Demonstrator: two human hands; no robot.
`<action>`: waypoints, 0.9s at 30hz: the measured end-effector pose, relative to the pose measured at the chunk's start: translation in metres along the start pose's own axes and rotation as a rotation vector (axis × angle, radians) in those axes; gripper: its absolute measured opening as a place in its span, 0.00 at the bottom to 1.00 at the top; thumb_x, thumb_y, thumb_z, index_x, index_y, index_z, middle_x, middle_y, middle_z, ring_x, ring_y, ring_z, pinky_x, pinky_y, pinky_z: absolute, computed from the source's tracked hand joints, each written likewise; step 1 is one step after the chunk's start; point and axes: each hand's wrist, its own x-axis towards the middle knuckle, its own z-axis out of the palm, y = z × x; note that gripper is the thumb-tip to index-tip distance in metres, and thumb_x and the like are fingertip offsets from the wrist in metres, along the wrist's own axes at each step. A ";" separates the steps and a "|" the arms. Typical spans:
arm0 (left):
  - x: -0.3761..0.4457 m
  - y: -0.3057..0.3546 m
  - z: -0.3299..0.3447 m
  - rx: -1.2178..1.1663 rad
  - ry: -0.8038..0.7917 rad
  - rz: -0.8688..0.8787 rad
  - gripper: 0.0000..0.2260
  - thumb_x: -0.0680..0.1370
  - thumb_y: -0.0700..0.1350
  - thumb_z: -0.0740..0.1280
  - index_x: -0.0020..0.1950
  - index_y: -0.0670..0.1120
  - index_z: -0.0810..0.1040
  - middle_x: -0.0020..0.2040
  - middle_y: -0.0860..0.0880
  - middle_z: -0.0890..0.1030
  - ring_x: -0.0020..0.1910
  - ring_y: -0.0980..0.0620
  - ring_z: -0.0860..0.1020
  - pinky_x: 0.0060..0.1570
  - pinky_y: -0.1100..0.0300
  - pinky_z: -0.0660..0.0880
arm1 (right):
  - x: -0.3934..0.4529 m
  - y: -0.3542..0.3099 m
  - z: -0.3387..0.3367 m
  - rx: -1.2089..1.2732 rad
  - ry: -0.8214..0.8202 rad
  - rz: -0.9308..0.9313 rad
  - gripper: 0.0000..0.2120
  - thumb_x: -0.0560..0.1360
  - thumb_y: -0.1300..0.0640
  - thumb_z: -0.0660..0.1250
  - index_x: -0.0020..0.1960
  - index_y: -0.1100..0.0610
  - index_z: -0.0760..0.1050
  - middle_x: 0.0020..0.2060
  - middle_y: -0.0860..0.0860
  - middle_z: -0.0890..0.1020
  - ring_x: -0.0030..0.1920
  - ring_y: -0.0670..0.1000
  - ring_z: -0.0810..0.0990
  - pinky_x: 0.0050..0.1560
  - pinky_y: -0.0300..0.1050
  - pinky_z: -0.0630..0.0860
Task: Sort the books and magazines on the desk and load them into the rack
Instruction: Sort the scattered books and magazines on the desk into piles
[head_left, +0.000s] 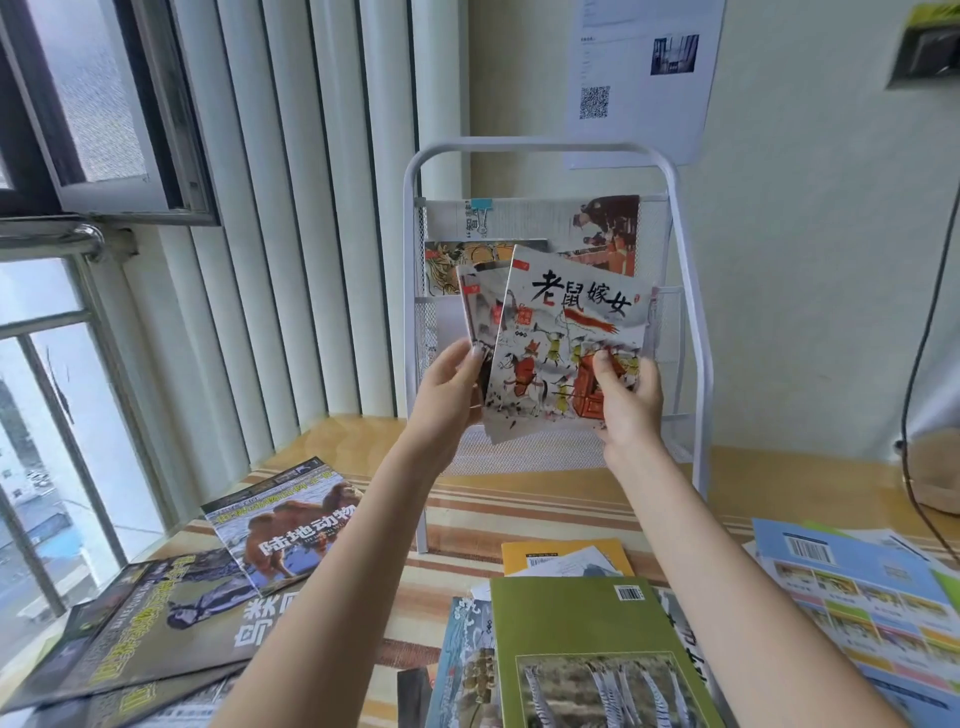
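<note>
A white metal rack (691, 291) stands at the back of the desk, with a magazine (540, 218) in its top tier and an orange-and-white one (467, 260) in the tier below. Both hands hold thin picture books up in front of the rack. My right hand (626, 400) grips the front picture book (566, 338), with ink-drawn mice and a red sedan chair on its cover. My left hand (449, 395) pinches a second thin book (480, 306) tucked behind it. Dark animal magazines (156, 618) lie at the left of the desk, and a camel magazine (285, 525) rests on them.
A green book (587, 634) tops a pile at the front centre, with a yellow book (566, 553) behind it. A blue booklet (852, 577) and papers lie at the right. A striped cloth (519, 504) covers the desk. A window is at the left, a black cable (919, 332) at the right.
</note>
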 end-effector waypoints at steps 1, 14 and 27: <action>0.001 0.000 -0.002 0.004 0.052 0.016 0.09 0.83 0.44 0.57 0.53 0.44 0.76 0.46 0.46 0.82 0.43 0.50 0.81 0.38 0.57 0.78 | 0.001 0.002 -0.002 -0.014 -0.003 -0.001 0.38 0.70 0.40 0.71 0.74 0.47 0.58 0.74 0.49 0.61 0.73 0.55 0.62 0.68 0.66 0.63; -0.025 -0.030 -0.011 -0.048 0.395 0.085 0.04 0.75 0.41 0.70 0.45 0.50 0.78 0.42 0.52 0.83 0.42 0.56 0.83 0.38 0.62 0.79 | -0.020 0.003 0.018 -0.960 -0.040 -0.455 0.20 0.72 0.37 0.65 0.55 0.50 0.69 0.45 0.44 0.79 0.49 0.52 0.77 0.54 0.52 0.72; 0.019 -0.014 -0.037 -0.120 0.426 0.133 0.04 0.77 0.42 0.67 0.48 0.51 0.77 0.42 0.53 0.82 0.35 0.62 0.82 0.30 0.68 0.77 | 0.099 -0.053 0.142 -1.268 -0.274 -0.778 0.25 0.81 0.57 0.55 0.77 0.53 0.54 0.76 0.50 0.57 0.77 0.52 0.51 0.75 0.57 0.48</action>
